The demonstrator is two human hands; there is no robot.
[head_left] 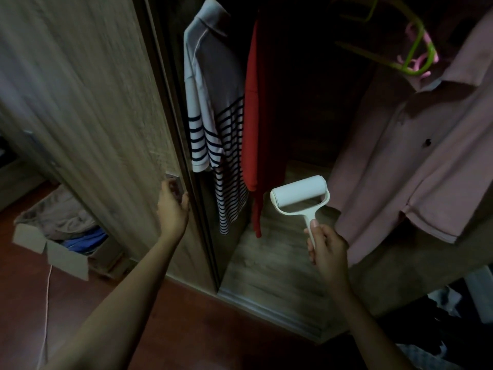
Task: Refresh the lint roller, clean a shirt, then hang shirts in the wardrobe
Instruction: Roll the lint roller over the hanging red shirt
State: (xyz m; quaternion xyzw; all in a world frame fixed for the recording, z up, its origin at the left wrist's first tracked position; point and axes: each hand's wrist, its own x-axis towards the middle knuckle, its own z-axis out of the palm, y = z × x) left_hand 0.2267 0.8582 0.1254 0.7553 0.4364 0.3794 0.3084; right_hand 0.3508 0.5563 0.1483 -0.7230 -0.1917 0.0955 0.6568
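The lint roller is in the right hand, in front of the open wardrobe; the fingers and thumb are wrapped around its thin stick, near the bottom end; the stick points up and away from the hand, and the fat roll sits across the top, tipped a little; the roll looks white, smooth and clean, and the frame is hard cream plastic; the pink shirt hangs just to the right of the roll, close but not touching, so the right hand looks like the one to reach it, with a short move to the right; it is soft, with a collar and dark buttons, on a green hanger; to the left of the roller hang a red shirt and a grey shirt with dark stripes, both limp and thin; farther left, the left hand curls around the small metal door handle on the wooden door; on the floor, far left, sits a cardboard box full of clothes.
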